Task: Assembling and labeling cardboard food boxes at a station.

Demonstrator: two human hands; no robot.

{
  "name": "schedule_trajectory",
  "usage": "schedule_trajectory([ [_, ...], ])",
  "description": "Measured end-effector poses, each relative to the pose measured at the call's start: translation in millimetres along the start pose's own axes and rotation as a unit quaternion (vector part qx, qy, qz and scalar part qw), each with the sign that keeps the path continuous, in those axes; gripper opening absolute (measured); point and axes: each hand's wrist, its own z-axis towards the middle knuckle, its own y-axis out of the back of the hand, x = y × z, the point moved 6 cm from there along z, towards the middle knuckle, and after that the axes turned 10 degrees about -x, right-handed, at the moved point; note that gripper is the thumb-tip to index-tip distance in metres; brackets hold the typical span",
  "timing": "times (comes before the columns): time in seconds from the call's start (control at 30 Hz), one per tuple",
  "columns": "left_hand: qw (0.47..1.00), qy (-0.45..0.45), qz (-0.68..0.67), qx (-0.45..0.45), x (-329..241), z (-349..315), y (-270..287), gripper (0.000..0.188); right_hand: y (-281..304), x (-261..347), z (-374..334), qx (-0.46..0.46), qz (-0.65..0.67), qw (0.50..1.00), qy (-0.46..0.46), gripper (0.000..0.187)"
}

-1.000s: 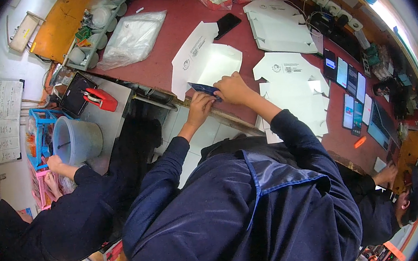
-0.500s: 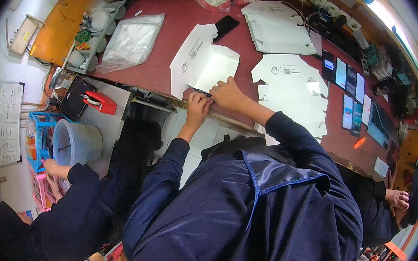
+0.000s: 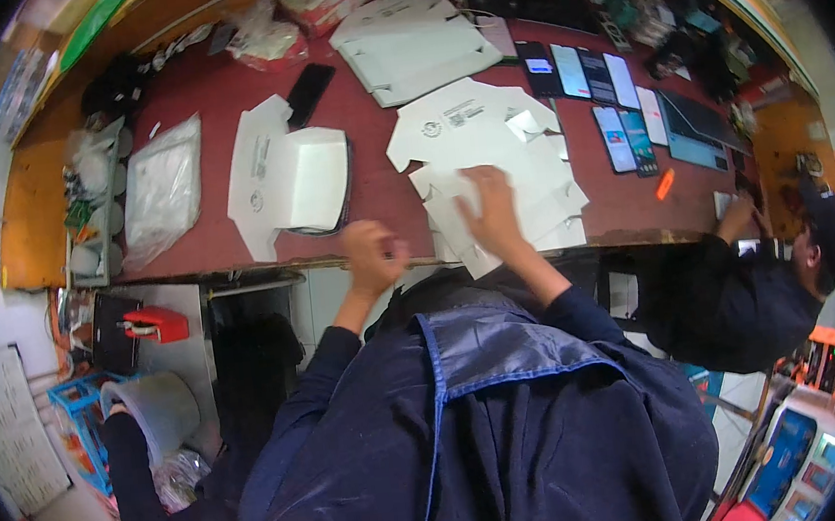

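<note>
My left hand is curled into a loose fist at the table's front edge, with nothing seen sticking out of it. To its left stands a partly folded white cardboard box, its printed lid flap spread to the left. My right hand, fingers apart, lies over the near part of several flat white die-cut box blanks. The top blank sits askew and reaches past the table edge. Behind them rests another pile of white blanks.
On the dark red table lie a black phone, clear plastic bags, several phones and an orange cutter. A red stapler is at the lower left. Co-workers sit at both sides, one at the right.
Both hands have left the partly folded box, which now stands by itself. My right hand has moved right onto the flat blanks. The whole view has swung to the right.
</note>
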Motion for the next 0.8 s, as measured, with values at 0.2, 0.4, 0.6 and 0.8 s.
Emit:
schedule_trajectory([
  [0.2, 0.943, -0.098, -0.021, 0.317, -121.0, 20.0, -127.3, 0.075, 124.4, -80.9, -39.0, -0.156, -0.143, 0.965, -0.154, 0.031],
  [0.4, 0.854, -0.096, -0.044, 0.51, -84.6, 15.9, -156.1, 0.051, 167.6, -100.5, -93.2, -0.24, -0.127, 0.927, -0.259, 0.023],
  [0.6, 0.879, -0.004, -0.224, 0.421, -75.1, 54.4, -120.6, 0.02, 126.4, -104.6, -113.6, -0.255, 0.114, 0.856, -0.435, 0.025],
  [0.8, 0.891, 0.177, -0.18, 0.378, -66.1, 72.9, -88.3, 0.014, 145.1, -56.8, -74.0, -0.36, 0.035, 0.873, -0.328, 0.045],
])
